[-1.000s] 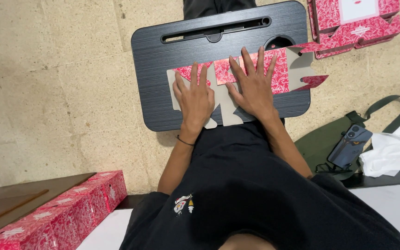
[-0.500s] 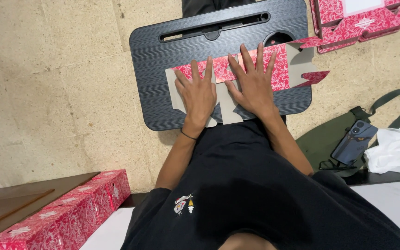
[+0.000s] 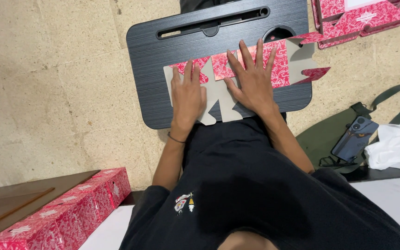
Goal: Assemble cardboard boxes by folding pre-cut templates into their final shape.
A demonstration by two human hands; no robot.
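A flat cardboard box blank (image 3: 281,65), red-patterned on one face and grey on its flaps, lies across a black lap tray (image 3: 163,55) on the stone floor. My left hand (image 3: 187,95) presses flat on its left end, fingers spread. Flat on the middle of the blank, over a fold, rests my right hand (image 3: 252,81), also with fingers apart. Neither hand grips anything. The blank's right end with its cut flaps sticks out past my right hand.
Folded red patterned boxes (image 3: 357,18) sit at the top right. A row of the same red boxes (image 3: 65,208) lies at lower left beside a brown board (image 3: 19,194). A green bag (image 3: 329,139), a dark phone (image 3: 355,136) and white cloth (image 3: 396,143) lie at right.
Both hands stay pressed on the blank; they have slid slightly along it, and the view has shifted a little.
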